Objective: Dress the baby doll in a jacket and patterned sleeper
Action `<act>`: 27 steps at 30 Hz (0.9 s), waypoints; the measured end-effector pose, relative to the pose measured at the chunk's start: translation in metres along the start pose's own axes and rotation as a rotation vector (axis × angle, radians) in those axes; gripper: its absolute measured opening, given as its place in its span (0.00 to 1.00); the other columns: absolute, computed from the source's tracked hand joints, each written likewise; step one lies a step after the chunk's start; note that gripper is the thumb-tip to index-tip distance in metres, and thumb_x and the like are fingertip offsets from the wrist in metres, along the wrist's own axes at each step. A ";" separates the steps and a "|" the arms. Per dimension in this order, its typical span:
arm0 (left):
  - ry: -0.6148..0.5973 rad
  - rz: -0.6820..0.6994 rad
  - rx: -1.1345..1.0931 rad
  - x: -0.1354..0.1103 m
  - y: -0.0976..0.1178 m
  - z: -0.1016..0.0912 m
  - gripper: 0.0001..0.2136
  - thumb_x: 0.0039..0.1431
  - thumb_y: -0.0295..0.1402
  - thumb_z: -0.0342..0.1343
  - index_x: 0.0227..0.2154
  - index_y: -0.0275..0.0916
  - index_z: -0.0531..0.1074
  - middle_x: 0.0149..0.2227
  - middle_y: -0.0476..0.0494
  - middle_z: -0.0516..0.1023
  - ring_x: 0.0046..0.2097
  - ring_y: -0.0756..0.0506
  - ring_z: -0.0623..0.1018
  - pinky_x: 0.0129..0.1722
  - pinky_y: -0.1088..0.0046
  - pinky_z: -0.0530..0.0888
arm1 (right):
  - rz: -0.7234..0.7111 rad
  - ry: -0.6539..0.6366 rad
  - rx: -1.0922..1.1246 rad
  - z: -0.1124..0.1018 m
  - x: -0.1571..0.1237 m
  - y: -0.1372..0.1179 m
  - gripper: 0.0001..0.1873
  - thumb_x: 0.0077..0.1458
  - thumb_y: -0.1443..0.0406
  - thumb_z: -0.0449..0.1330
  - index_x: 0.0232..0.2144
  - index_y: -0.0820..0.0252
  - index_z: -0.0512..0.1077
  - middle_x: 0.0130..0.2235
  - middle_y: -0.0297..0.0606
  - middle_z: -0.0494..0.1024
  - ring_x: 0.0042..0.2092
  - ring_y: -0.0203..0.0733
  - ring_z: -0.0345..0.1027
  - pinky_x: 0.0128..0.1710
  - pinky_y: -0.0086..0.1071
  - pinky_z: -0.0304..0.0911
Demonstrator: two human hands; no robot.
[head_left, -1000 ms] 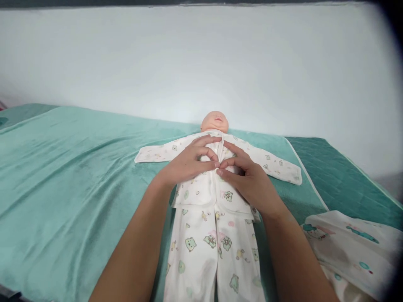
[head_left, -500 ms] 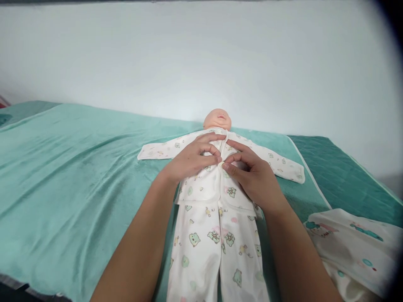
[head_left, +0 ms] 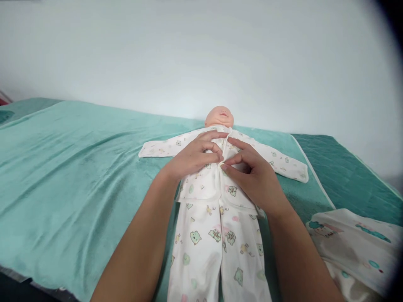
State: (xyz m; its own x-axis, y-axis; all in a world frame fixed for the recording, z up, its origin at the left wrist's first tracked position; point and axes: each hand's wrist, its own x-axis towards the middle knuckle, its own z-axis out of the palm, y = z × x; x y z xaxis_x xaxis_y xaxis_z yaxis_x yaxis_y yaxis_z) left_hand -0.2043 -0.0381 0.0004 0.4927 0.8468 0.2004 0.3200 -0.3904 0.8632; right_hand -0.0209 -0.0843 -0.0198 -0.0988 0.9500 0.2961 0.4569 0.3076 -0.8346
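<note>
A baby doll (head_left: 219, 116) lies on its back, dressed in a white baby jacket (head_left: 201, 189) and matching trousers (head_left: 201, 251) printed with small green bears. Its sleeves stretch out to both sides. On the chest, my left hand (head_left: 200, 153) pinches the jacket's front edge between thumb and fingers, palm down. Just beside it, my right hand (head_left: 252, 172) grips the other front edge between thumb and index finger. The fingertips of both hands nearly meet at the middle opening, where a pale fastening or trim shows; its exact form is hidden by the fingers.
A light green blanket (head_left: 78, 176) with some wrinkles lies under the doll. Darker green quilted bedding (head_left: 355, 176) shows at the right. A white printed cloth (head_left: 352, 239) lies crumpled at the lower right. A white wall (head_left: 189, 54) stands behind.
Both hands stay at the jacket front with only slight finger movement, the fingertips pressing closer at the opening. The whole view has shifted a little.
</note>
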 end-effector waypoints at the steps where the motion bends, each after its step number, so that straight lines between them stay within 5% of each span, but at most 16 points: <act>1: -0.005 0.004 0.007 0.000 0.000 0.000 0.08 0.56 0.31 0.53 0.25 0.41 0.74 0.65 0.54 0.62 0.67 0.36 0.61 0.60 0.57 0.67 | -0.006 0.015 0.002 0.001 0.000 0.001 0.04 0.54 0.61 0.62 0.29 0.54 0.75 0.64 0.33 0.65 0.44 0.45 0.71 0.37 0.39 0.64; 7: -0.038 0.012 0.013 -0.001 0.002 -0.003 0.08 0.59 0.33 0.52 0.27 0.41 0.75 0.65 0.54 0.63 0.69 0.36 0.57 0.60 0.55 0.67 | -0.006 0.054 0.018 0.005 0.001 0.004 0.04 0.53 0.61 0.63 0.28 0.54 0.75 0.63 0.34 0.66 0.51 0.49 0.69 0.40 0.40 0.64; 15: -0.056 0.021 -0.002 -0.001 -0.002 -0.005 0.07 0.58 0.31 0.53 0.27 0.42 0.75 0.66 0.54 0.61 0.70 0.37 0.53 0.63 0.54 0.62 | 0.028 0.076 0.052 0.003 0.002 0.007 0.07 0.52 0.59 0.63 0.28 0.56 0.73 0.62 0.37 0.68 0.30 0.35 0.66 0.32 0.39 0.64; 27: -0.073 0.063 -0.005 0.001 -0.009 -0.005 0.04 0.54 0.35 0.62 0.32 0.43 0.75 0.68 0.49 0.59 0.70 0.38 0.54 0.65 0.52 0.56 | 0.071 0.066 0.105 0.000 0.001 0.006 0.07 0.52 0.59 0.63 0.27 0.56 0.71 0.62 0.35 0.68 0.23 0.28 0.53 0.28 0.36 0.61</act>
State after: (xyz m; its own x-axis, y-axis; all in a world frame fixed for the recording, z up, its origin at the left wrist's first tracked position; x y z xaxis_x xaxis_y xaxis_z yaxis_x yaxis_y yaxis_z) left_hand -0.2114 -0.0320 -0.0050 0.5696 0.7918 0.2204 0.2822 -0.4403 0.8524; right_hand -0.0186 -0.0811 -0.0244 -0.0093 0.9652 0.2613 0.3657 0.2465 -0.8975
